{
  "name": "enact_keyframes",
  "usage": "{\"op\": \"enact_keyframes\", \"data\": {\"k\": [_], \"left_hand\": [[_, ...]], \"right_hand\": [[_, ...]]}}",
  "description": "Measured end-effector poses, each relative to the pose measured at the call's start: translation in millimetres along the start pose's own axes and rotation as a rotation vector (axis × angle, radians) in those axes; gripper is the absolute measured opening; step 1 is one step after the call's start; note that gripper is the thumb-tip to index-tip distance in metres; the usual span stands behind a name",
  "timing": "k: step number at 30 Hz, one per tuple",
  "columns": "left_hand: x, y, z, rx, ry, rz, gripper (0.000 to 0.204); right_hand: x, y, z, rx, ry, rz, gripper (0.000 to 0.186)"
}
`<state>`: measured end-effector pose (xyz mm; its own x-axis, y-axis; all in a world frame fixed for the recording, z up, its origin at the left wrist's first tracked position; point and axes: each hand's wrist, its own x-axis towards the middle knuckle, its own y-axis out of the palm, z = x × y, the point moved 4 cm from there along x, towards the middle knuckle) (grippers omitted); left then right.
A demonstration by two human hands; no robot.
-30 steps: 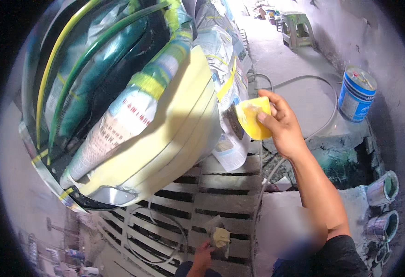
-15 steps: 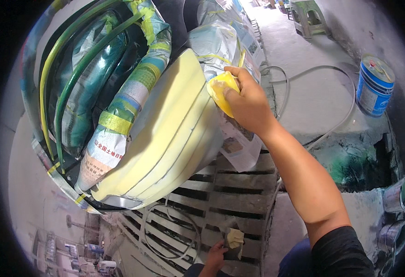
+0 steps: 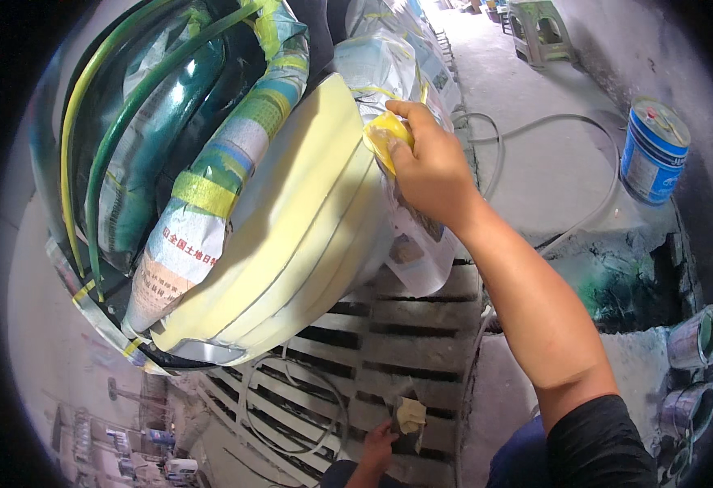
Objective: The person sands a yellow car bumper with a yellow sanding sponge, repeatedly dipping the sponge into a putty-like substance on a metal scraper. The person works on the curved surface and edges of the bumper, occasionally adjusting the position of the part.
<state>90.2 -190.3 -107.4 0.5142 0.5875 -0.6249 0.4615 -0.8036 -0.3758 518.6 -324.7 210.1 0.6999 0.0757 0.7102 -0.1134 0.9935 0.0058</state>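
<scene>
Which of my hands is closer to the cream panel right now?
Right. Your right hand is at the upper right edge of the cream panel, holding a yellow scraper; your left hand is lower, apart from the panel, holding a board with paste.

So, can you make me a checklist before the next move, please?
1. Right hand gripping the yellow spreader: ok.
2. Left hand holding the flat dark board: ok.
3. Cream putty on that board: ok, a lump is there.
4. Spreader touching the cream panel: cannot tell, it is right by the edge.
5. Blue bucket away from the right arm: ok.
6. Floor free of hoses: not ok, a grey hose lies there.
</scene>
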Motion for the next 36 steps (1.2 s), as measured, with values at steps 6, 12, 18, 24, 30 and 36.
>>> {"op": "enact_keyframes", "data": {"k": [6,12,18,24,30,36], "left_hand": [[-8,-11,5,0.132,0.172,0.026,0.041],[-25,-6,-21,0.137,0.122,0.088,0.044],[2,-12,24,-0.227,0.004,0.218,0.046],[0,-18,25,-0.188,0.037,0.293,0.049],[-14,-24,10,-0.002,0.025,0.264,0.051],[-6,-32,21,-0.059,0.021,0.312,0.048]], "right_hand": [[-3,5,4,0.081,0.077,0.031,0.039],[-19,17,5,0.279,0.146,0.048,0.037],[-37,20,30,0.281,0.146,0.037,0.036],[-64,22,69,0.154,0.156,0.024,0.036],[-84,26,98,0.097,0.244,0.082,0.036],[-105,36,118,0.105,0.161,-0.032,0.033]]}}
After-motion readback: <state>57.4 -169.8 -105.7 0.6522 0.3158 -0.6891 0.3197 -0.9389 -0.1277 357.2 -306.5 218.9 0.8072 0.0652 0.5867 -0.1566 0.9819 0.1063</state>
